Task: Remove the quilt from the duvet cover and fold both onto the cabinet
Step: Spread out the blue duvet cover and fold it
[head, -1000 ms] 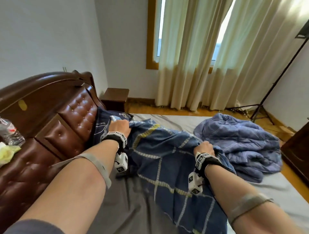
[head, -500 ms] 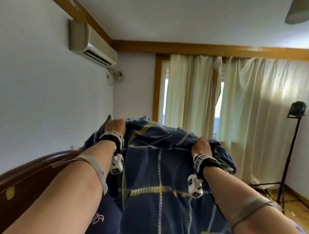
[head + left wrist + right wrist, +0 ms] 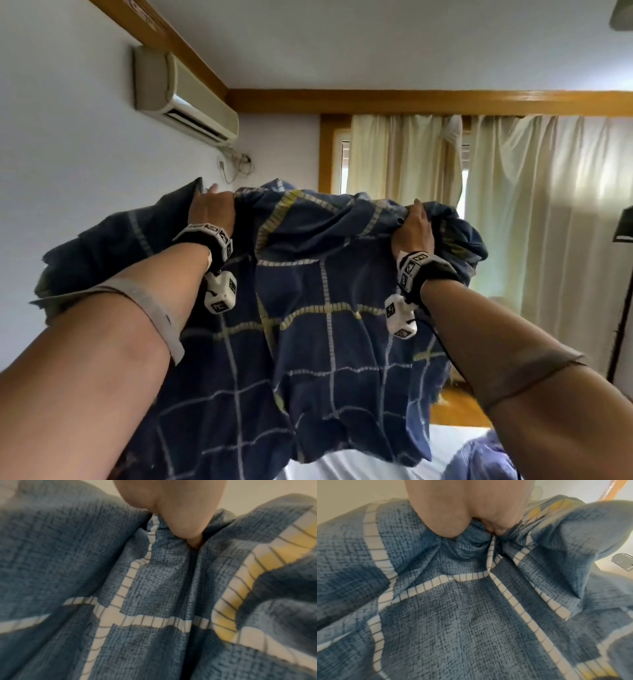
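The dark blue duvet cover [image 3: 308,342] with white and yellow grid stripes hangs in the air in front of me, held up high by its top edge. My left hand [image 3: 212,209] grips the bunched edge at the upper left, and my right hand [image 3: 414,226] grips it at the upper right. Both wrist views are filled with the cover's cloth [image 3: 154,601] [image 3: 462,608], gathered into folds under each fist [image 3: 173,507] [image 3: 471,507]. A corner of the lighter blue quilt [image 3: 479,459] lies on the bed at the bottom right.
The grey bed sheet [image 3: 359,462] shows below the cover. An air conditioner [image 3: 185,99] hangs high on the left wall. Cream curtains [image 3: 496,205] cover the window ahead. A black lamp stand [image 3: 621,291] stands at the right edge.
Both hands have lifted the duvet cover from the bed to head height and moved wider apart. My view has tilted up from the bed to the wall and ceiling.
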{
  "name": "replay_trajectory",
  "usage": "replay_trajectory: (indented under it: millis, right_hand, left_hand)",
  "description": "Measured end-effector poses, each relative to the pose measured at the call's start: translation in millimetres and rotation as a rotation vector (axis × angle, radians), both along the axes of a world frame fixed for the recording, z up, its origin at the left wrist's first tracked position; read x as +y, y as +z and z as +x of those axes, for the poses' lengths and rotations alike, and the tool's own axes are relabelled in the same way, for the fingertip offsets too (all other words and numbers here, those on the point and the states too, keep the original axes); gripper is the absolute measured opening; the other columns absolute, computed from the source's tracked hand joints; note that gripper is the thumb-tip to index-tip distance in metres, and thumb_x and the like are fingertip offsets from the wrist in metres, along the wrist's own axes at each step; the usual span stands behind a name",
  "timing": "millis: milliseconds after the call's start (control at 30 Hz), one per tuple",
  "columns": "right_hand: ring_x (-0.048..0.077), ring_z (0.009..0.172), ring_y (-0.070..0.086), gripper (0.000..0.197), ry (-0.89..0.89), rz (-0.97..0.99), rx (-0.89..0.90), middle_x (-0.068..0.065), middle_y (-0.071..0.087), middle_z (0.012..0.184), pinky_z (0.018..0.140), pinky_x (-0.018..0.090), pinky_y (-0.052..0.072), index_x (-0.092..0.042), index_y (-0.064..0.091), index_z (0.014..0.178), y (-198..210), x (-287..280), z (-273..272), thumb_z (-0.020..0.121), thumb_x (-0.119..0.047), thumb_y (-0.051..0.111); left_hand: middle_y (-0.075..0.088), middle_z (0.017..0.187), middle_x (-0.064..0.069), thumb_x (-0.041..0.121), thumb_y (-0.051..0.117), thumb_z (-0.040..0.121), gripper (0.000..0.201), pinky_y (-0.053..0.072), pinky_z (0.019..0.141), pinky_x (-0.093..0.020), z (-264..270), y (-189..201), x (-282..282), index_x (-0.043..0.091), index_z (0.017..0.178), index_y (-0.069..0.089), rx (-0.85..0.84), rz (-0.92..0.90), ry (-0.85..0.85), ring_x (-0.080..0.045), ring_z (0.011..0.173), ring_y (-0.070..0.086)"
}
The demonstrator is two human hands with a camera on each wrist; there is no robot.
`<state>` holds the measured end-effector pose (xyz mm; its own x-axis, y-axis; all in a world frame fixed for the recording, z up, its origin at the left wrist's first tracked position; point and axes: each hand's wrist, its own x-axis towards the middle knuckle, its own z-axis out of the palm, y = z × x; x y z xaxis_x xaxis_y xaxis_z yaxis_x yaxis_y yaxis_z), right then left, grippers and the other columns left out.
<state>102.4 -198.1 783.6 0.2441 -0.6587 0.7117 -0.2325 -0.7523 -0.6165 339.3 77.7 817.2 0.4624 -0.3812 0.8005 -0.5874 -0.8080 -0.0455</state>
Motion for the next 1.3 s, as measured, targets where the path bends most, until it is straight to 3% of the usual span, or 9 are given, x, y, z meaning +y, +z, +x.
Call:
replay_trajectory:
  millis: [167, 333, 467, 633, 700, 767, 900, 1033, 1300]
  right_hand:
    - [0.041, 0.125, 0.047, 0.038, -0.043, 0.114, 0.104, 0.017, 0.044, 0.143, 0.101, 0.047, 0.039, -0.007, 0.041, 0.135, -107, -11, -24, 0.097, -0.015, 0.037]
    - [0.042, 0.118, 0.050, 0.026, -0.092, 0.232, 0.257, 0.022, 0.050, 0.132, 0.097, 0.047, 0.041, -0.006, 0.047, 0.121, -236, 14, -71, 0.096, -0.013, 0.041]
    - [0.042, 0.117, 0.050, 0.028, -0.178, 0.249, 0.479, 0.019, 0.052, 0.131, 0.104, 0.048, 0.038, -0.005, 0.053, 0.117, -334, 39, -133, 0.092, -0.013, 0.043]
    - [0.038, 0.132, 0.041, 0.037, -0.252, 0.362, 0.694, 0.010, 0.043, 0.149, 0.113, 0.046, 0.031, -0.009, 0.054, 0.127, -444, 80, -221, 0.092, -0.018, 0.045]
    - [0.035, 0.136, 0.038, 0.040, -0.250, 0.382, 0.800, 0.009, 0.041, 0.151, 0.115, 0.044, 0.027, -0.010, 0.055, 0.128, -478, 94, -256, 0.091, -0.019, 0.045]
    - [0.032, 0.136, 0.039, 0.043, -0.237, 0.461, 0.904, 0.007, 0.037, 0.154, 0.114, 0.040, 0.026, -0.008, 0.055, 0.132, -507, 111, -293, 0.091, -0.017, 0.046]
    - [0.034, 0.125, 0.049, 0.043, -0.231, 0.564, 1.104, 0.007, 0.043, 0.148, 0.104, 0.038, 0.034, -0.005, 0.058, 0.128, -567, 147, -371, 0.089, -0.015, 0.045]
    - [0.037, 0.122, 0.053, 0.041, -0.268, 0.600, 1.171, 0.003, 0.040, 0.152, 0.102, 0.041, 0.041, -0.003, 0.061, 0.124, -625, 187, -440, 0.087, -0.009, 0.047]
    - [0.040, 0.118, 0.053, 0.035, -0.307, 0.686, 1.276, 0.010, 0.054, 0.128, 0.094, 0.045, 0.045, -0.002, 0.063, 0.117, -690, 244, -530, 0.086, -0.010, 0.050]
  left_hand:
    - [0.064, 0.106, -0.018, 0.006, 0.044, 0.093, 0.027, 0.013, 0.121, -0.045, -30, -92, 3, 0.003, 0.100, 0.070, 0.034, 0.075, -0.042, -0.036, 0.104, 0.060]
    - [0.066, 0.109, -0.014, 0.017, 0.048, 0.094, 0.023, 0.012, 0.121, -0.045, -80, -204, 35, 0.009, 0.097, 0.070, 0.226, 0.222, -0.052, -0.030, 0.109, 0.058]
    - [0.066, 0.120, -0.016, 0.018, 0.056, 0.091, 0.019, 0.021, 0.120, -0.044, -142, -304, 68, 0.008, 0.093, 0.073, 0.312, 0.321, -0.048, -0.034, 0.121, 0.055]
    - [0.074, 0.093, -0.005, 0.028, 0.056, 0.091, 0.020, 0.021, 0.118, -0.039, -235, -426, 103, 0.019, 0.090, 0.074, 0.415, 0.504, 0.105, -0.026, 0.112, 0.062]
    - [0.074, 0.090, -0.002, 0.028, 0.050, 0.094, 0.022, 0.027, 0.111, -0.039, -272, -464, 114, 0.022, 0.096, 0.071, 0.529, 0.572, 0.136, -0.019, 0.098, 0.068]
    - [0.074, 0.098, -0.001, 0.029, 0.048, 0.096, 0.022, 0.034, 0.098, -0.037, -307, -500, 126, 0.022, 0.100, 0.068, 0.649, 0.661, 0.131, -0.018, 0.097, 0.068]
    - [0.073, 0.109, -0.001, 0.024, 0.048, 0.097, 0.024, 0.030, 0.109, -0.035, -375, -564, 153, 0.020, 0.109, 0.068, 0.761, 0.903, 0.064, -0.015, 0.108, 0.065]
    - [0.069, 0.118, -0.006, 0.014, 0.045, 0.098, 0.029, 0.047, 0.093, -0.033, -437, -620, 183, 0.016, 0.118, 0.066, 0.857, 1.035, 0.024, -0.023, 0.115, 0.063]
    - [0.066, 0.125, -0.011, 0.015, 0.047, 0.098, 0.030, 0.047, 0.093, -0.037, -509, -671, 235, 0.011, 0.124, 0.063, 1.046, 1.246, -0.101, -0.029, 0.117, 0.061]
